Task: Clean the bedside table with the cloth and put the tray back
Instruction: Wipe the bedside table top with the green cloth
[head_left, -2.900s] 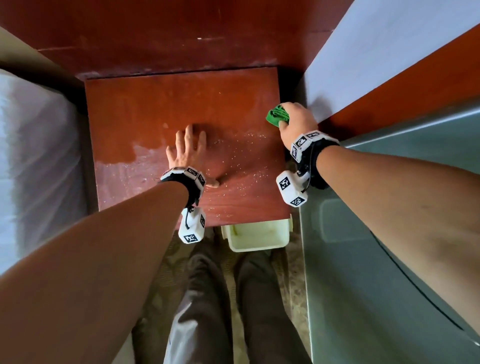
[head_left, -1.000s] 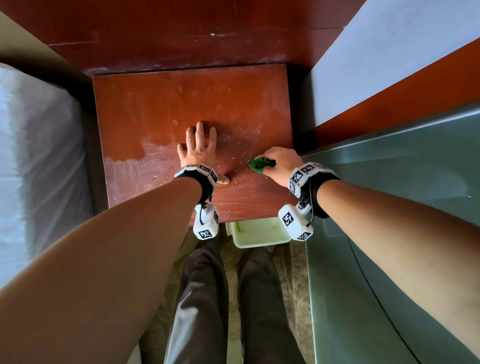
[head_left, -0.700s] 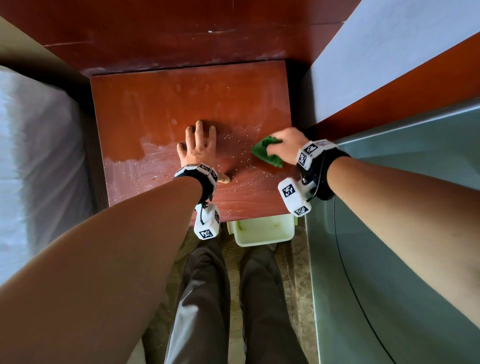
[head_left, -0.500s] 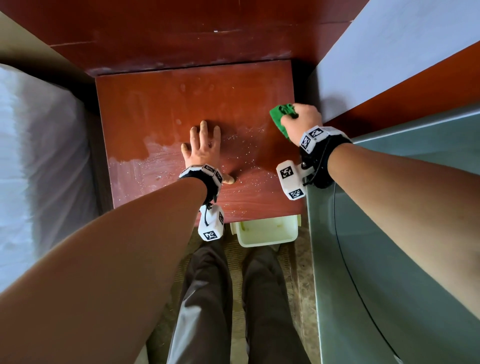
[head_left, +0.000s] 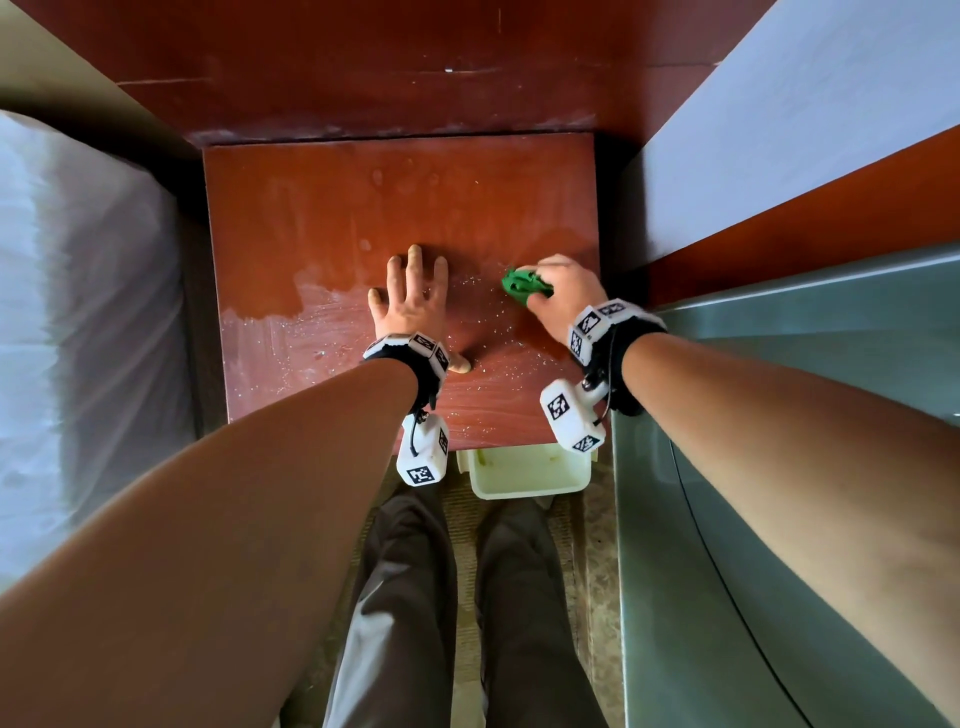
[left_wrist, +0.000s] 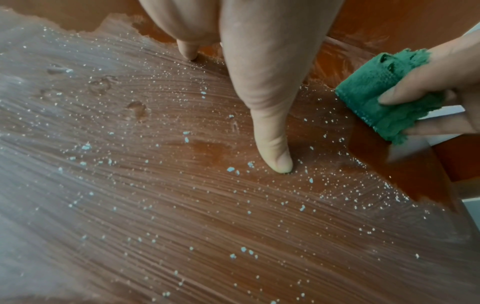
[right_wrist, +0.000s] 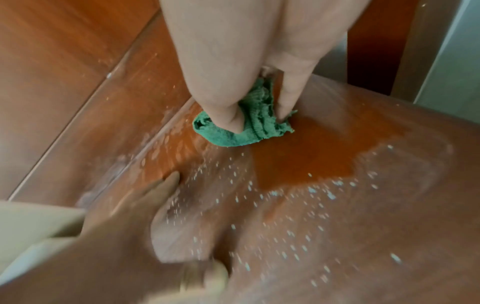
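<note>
Gripping the green cloth (head_left: 524, 283) at frame centre-right, the right hand (head_left: 563, 293) risks sweeping white crumbs (left_wrist: 231, 169) against the flat, open-fingered left hand (head_left: 413, 301).

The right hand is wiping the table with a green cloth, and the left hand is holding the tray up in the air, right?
Not quite. The right hand does wipe the bedside table with the green cloth, but the left hand lies flat on the tabletop, as the head view shows. The tray sits down on the floor.

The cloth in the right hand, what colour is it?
Green; the cloth shows best in the left wrist view.
</note>
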